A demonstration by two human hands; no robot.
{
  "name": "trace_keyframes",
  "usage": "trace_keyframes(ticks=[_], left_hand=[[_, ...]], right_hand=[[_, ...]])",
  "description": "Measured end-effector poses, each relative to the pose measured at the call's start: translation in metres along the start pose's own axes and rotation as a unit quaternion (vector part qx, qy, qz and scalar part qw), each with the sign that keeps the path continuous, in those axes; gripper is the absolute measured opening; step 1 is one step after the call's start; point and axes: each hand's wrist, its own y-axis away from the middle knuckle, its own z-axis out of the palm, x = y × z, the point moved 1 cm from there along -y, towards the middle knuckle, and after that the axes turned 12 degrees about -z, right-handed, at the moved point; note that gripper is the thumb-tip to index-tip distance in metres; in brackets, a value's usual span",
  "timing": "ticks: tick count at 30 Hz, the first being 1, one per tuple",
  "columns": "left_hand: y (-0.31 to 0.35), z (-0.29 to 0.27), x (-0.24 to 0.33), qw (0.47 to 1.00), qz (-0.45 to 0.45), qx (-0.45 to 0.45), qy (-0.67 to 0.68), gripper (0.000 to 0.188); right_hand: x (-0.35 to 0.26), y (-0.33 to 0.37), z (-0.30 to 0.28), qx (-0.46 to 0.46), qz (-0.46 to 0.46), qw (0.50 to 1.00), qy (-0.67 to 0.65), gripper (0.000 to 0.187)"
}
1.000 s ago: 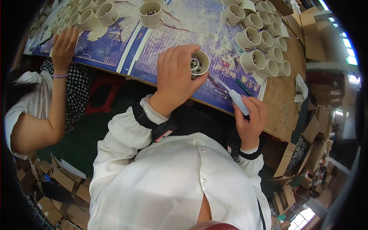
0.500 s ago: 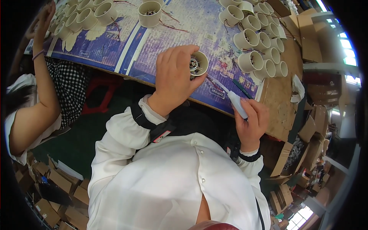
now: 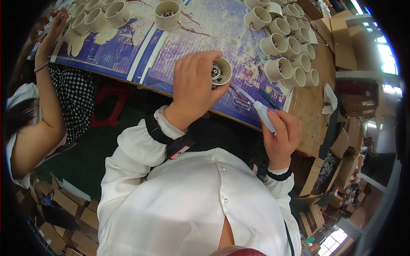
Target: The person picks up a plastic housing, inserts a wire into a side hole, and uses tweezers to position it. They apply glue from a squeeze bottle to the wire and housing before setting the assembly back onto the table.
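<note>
My left hand [image 3: 194, 85] is wrapped round a cream-coloured cup-shaped housing [image 3: 227, 71], whose open top faces up and shows a small round motor-like part [image 3: 216, 72] inside. The lower left of the housing is hidden by my fingers. In my right hand [image 3: 282, 135] is a white squeeze bottle [image 3: 264, 116] with a long thin nozzle that points up and left toward the housing. The nozzle tip is close to the housing's right side, apart from the opening. A thin dark reddish wire lies beside the nozzle. Just beyond the bottle a dark green pen-like tool [image 3: 268, 99] rests on the table.
Several similar housings with wires stand in a cluster [image 3: 278, 69] at the right and another [image 3: 95, 20] at the far left. One housing [image 3: 167, 16] stands alone at the back. At left sits another person [image 3: 45, 111], arm raised. Cardboard boxes [image 3: 68, 200] lie on the floor.
My hands, the housing and the bottle stay nearly in place. The other person's hand at the left has shifted slightly to the right.
</note>
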Motion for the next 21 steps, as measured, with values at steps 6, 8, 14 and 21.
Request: trace_keyframes(ticks=[6, 8, 14, 21], left_hand=[[-0.0005, -0.001, 0.0, 1.0, -0.001, -0.003, 0.003, 0.063], [-0.0006, -0.0011, 0.0002, 1.0, -0.001, -0.002, 0.004, 0.063], [0.0002, -0.0001, -0.001, 1.0, -0.002, -0.004, 0.006, 0.063], [0.0, 0.0011, -0.003, 1.0, 0.008, 0.006, -0.002, 0.066]], right_hand=[[0.0003, -0.0013, -0.0013, -0.007, 0.001, 1.0, 0.002, 0.043], [0.0003, -0.0024, -0.0021, -0.008, -0.001, 1.0, 0.003, 0.043], [-0.0003, -0.0049, -0.004, -0.013, -0.006, 1.0, 0.008, 0.043], [-0.0012, -0.0059, -0.0053, -0.013, -0.003, 1.0, 0.008, 0.043]])
